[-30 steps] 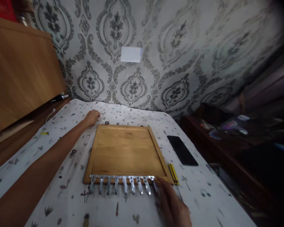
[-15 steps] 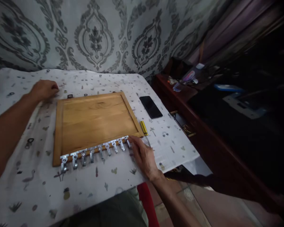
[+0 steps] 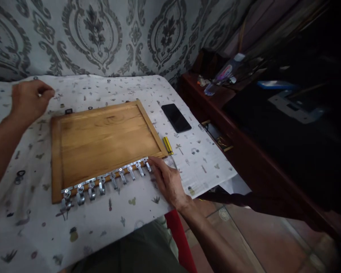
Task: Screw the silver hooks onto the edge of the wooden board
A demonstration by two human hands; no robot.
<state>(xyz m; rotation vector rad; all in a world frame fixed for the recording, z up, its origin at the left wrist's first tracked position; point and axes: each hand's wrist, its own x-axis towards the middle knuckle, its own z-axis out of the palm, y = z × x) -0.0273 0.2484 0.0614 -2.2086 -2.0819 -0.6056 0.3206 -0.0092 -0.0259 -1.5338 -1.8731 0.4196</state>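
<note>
A wooden framed board (image 3: 110,140) lies flat on the cloth-covered table. Along its near edge runs a metal hook rail (image 3: 113,177) with several silver hooks pointing toward me. My right hand (image 3: 167,180) is at the rail's right end, thumb and fingers closed on the last hook. Beyond the board's far left corner, my left hand (image 3: 31,98) is over the cloth with thumb and forefinger brought together. Whatever may be between those fingertips is too small to make out. A yellow-handled screwdriver (image 3: 168,146) lies just right of the board, near my right hand.
A black phone (image 3: 176,118) lies on the patterned tablecloth (image 3: 102,235), right of the board. Further right, a dark red wooden cabinet (image 3: 216,110) carries a plastic bottle (image 3: 224,74). A patterned curtain (image 3: 136,38) hangs behind the table.
My left hand has moved left, away from the board's corner, and looks raised. The view has shifted slightly. My right hand stays at the rail's right end.
</note>
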